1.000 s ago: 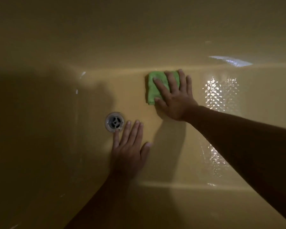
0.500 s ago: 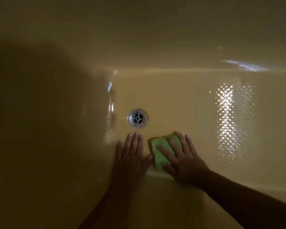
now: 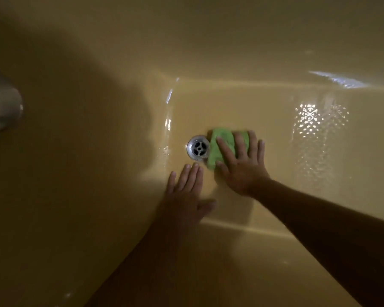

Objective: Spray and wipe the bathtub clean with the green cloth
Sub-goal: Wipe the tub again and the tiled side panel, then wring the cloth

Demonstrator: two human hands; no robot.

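The right hand's fingers (image 3: 226, 150) lie straight and spread, pressing flat on the green cloth (image 3: 215, 155). They are not curled round it. The cloth is a folded pad on the floor of the bathtub (image 3: 275, 202), directly under those fingers and the front of the palm. Green shows beyond the fingertips and to their left. Its shape looks roughly square, but the right hand (image 3: 242, 173) hides too much of it to name a long axis.

The cloth's left edge sits right against the rim of the round metal drain (image 3: 198, 148), touching it or nearly so. From the fingers, the drain lies directly to the left, so a leftward sweep would carry the cloth over it.

The left hand (image 3: 184, 196) holds nothing. It rests palm down on the tub floor, fingers straight and close together, just nearer the person than the drain, seemingly as a brace. The right hand is the one on the cloth, and the left sits just beside it, not touching.

Both bare forearms reach in from the lower edge. The tub is yellow and dimly lit, with wet glare (image 3: 315, 122) on the floor to the right. A grey metal fitting (image 3: 2, 105), blurred, shows at the far left. No spray bottle is visible.
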